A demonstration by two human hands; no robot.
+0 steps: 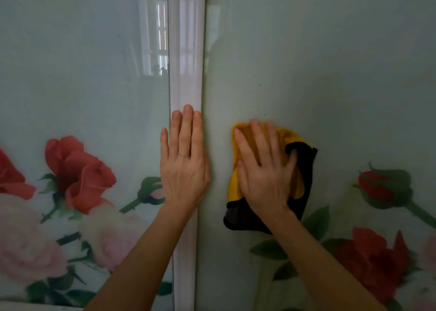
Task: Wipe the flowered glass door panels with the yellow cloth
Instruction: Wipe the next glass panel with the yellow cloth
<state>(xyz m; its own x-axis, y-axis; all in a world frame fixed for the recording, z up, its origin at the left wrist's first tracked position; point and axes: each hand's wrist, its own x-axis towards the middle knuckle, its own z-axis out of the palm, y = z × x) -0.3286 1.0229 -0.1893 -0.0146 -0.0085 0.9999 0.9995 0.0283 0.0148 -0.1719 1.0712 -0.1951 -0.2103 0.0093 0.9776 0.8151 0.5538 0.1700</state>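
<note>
On right glass panel (330, 62), right hand (264, 169) pressing yellow cloth (238, 183), white frame (186, 51)

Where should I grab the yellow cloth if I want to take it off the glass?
Pinch the loose black corner of the yellow cloth, coming from below on the left. That corner hangs free under the right hand, which presses the rest flat on the right door panel.
</note>
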